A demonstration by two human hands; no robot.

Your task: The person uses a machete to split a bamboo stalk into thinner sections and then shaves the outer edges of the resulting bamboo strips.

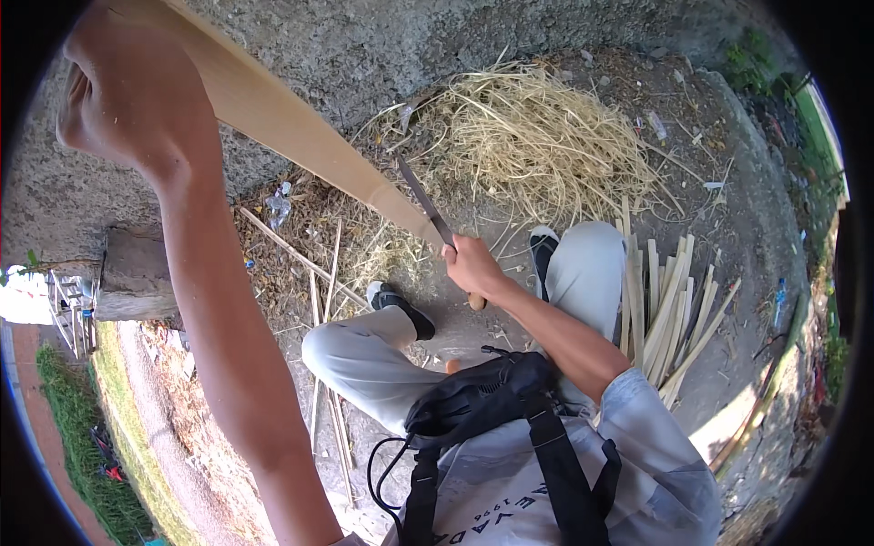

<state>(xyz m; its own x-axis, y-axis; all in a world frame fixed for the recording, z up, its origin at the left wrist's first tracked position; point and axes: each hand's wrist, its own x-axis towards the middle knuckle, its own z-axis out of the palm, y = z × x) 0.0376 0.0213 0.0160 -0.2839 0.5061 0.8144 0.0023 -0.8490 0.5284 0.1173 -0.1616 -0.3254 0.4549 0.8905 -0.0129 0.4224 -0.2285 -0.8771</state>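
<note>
My left hand (141, 100) is raised at the upper left, its fingers curled closed around a long, flat, light-brown strip (300, 141) that looks like bamboo or wood. The strip slopes down from that fist to my right hand and looks widest at the upper end. My right hand (475, 268) grips a knife (423, 198) by its wooden handle, whose butt shows below the fist. Its dark blade points up and left, close against the lower end of the strip. Whether the edge touches or cuts into the strip, I cannot tell.
A heap of thin pale shavings (555, 141) lies on the ground ahead. Several cut strips (669, 305) are bundled beside my right leg; thin sticks (332, 264) lie to the left. A concrete wall (319, 45) runs along the far side. A black bag (482, 396) hangs at my waist.
</note>
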